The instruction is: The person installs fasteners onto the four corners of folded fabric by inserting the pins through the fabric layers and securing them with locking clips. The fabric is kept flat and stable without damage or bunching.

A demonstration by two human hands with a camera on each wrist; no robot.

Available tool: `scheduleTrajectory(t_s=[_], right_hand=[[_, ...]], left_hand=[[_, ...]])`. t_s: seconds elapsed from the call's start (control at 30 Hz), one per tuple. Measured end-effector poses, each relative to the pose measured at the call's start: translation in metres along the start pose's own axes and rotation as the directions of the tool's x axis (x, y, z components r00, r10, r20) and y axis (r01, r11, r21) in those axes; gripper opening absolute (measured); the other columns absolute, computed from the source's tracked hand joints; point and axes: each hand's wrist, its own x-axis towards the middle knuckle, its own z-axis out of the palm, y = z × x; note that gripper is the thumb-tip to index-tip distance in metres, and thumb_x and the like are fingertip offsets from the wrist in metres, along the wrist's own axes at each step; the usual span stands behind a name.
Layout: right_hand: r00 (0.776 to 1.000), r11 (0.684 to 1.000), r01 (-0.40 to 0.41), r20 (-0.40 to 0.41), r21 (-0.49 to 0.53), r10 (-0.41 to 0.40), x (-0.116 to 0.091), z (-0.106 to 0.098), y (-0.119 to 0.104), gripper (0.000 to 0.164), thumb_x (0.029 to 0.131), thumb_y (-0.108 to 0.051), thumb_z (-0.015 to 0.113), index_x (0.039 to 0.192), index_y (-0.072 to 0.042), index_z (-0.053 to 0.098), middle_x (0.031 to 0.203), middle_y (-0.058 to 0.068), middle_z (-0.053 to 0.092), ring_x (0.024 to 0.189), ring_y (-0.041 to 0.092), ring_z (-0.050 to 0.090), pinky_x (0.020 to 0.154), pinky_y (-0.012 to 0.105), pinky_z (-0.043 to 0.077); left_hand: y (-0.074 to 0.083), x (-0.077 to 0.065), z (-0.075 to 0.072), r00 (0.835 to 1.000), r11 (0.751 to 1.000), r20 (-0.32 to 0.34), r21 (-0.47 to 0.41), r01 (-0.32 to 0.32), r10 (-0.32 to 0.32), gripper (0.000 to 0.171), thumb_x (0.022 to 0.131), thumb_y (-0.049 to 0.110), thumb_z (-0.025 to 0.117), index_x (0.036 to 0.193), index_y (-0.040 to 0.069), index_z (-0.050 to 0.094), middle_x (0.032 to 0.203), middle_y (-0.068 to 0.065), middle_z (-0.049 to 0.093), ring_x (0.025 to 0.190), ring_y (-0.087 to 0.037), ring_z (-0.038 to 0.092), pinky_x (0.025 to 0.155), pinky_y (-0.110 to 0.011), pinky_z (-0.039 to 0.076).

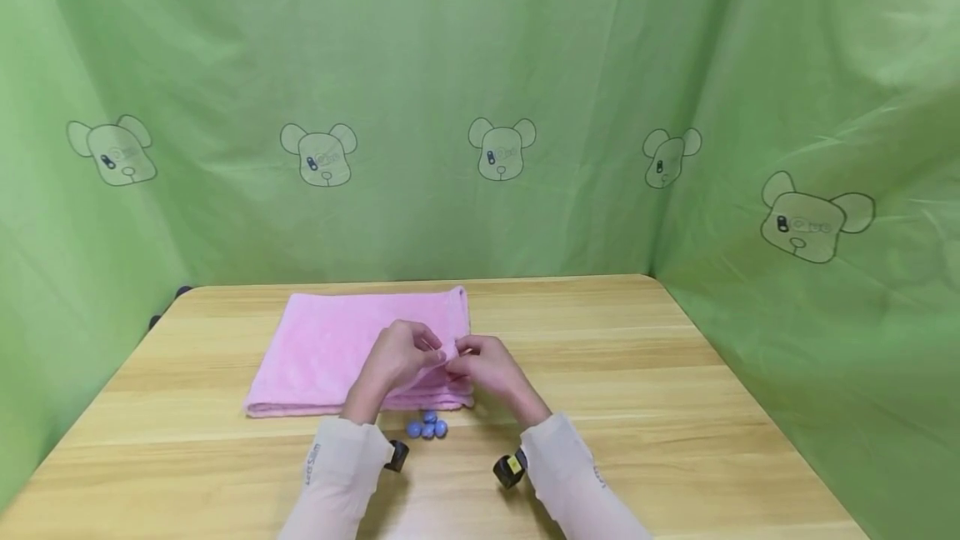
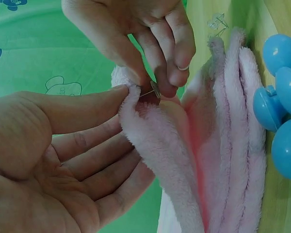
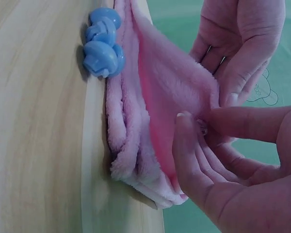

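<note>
A pink plush blanket [image 1: 330, 348] lies folded on the table, its near right corner lifted between both hands. My left hand [image 2: 72, 160] pinches the raised edge between thumb and fingers, the fingers spread behind the cloth. From the other side my right hand [image 3: 242, 170] pinches a small pin [image 2: 155, 90] with a clear, roundish head. Its thin metal point reaches the blanket's edge beside the left thumb; the tip is hidden in the pile. Several blue mushroom-shaped caps [image 1: 428, 430] sit in a cluster on the table, just in front of the blanket's folded layers.
Beyond the fold, small clear pieces with thin metal points [image 2: 217, 22] lie on the wooden table [image 1: 637, 407]. Green curtains [image 1: 420, 215] with bear-head drawings close off the back and both sides.
</note>
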Motion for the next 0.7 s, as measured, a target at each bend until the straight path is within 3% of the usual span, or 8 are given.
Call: scheduleTrajectory(t_s=[0.1,0.23,0.4,0.57,0.7], right_hand=[[0.999,1.0,-0.023,0.049,0.021,0.022,-0.001,-0.002,-0.002,0.022,0.084,-0.011,0.069,0.102,0.001,0.066,0.092,0.009,0.068,0.086,0.022,0.062,0.084,0.042,0.051],[0.991,0.987,-0.06,0.124,0.146,0.042,-0.002,-0.005,-0.003,0.024,0.095,-0.014,0.06,0.105,0.007,0.061,0.099,0.021,0.066,0.091,0.034,0.063,0.088,0.048,0.051],[0.991,0.975,-0.101,0.112,0.2,0.08,-0.008,-0.003,-0.014,0.023,0.1,-0.01,0.053,0.104,0.013,0.056,0.099,0.032,0.063,0.091,0.045,0.061,0.083,0.051,0.054],[0.992,0.972,-0.11,0.082,0.206,0.095,-0.004,0.0,-0.01,0.02,0.099,-0.009,0.054,0.099,0.011,0.056,0.094,0.03,0.065,0.083,0.041,0.065,0.079,0.047,0.056],[0.991,0.966,-0.125,0.073,0.225,0.111,0.001,0.001,0.0,0.022,0.098,-0.012,0.056,0.098,0.01,0.058,0.09,0.025,0.067,0.078,0.033,0.067,0.076,0.041,0.058]], left_hand=[[-0.001,0.0,0.001,1.0,1.0,-0.003,0.003,-0.006,0.006,0.01,0.081,0.012,0.077,0.089,0.01,0.071,0.079,-0.002,0.069,0.072,-0.017,0.062,0.073,-0.039,0.054],[-0.002,0.0,0.002,1.0,1.0,0.001,0.006,-0.017,0.017,0.011,0.079,0.01,0.077,0.088,0.01,0.071,0.079,-0.002,0.069,0.071,-0.017,0.062,0.07,-0.037,0.055],[-0.003,0.0,0.003,0.999,0.999,-0.001,0.014,-0.046,0.046,0.011,0.078,0.01,0.077,0.087,0.011,0.072,0.079,-0.002,0.069,0.071,-0.017,0.063,0.07,-0.037,0.055],[-0.003,0.001,0.002,0.996,0.996,-0.01,0.012,-0.085,0.085,0.009,0.077,0.01,0.077,0.085,0.012,0.073,0.077,0.0,0.07,0.073,-0.017,0.063,0.073,-0.041,0.054],[-0.003,0.002,0.001,0.997,0.997,0.008,-0.011,-0.081,0.081,0.01,0.078,0.01,0.077,0.088,0.011,0.074,0.079,0.001,0.07,0.077,-0.017,0.063,0.078,-0.044,0.053]])
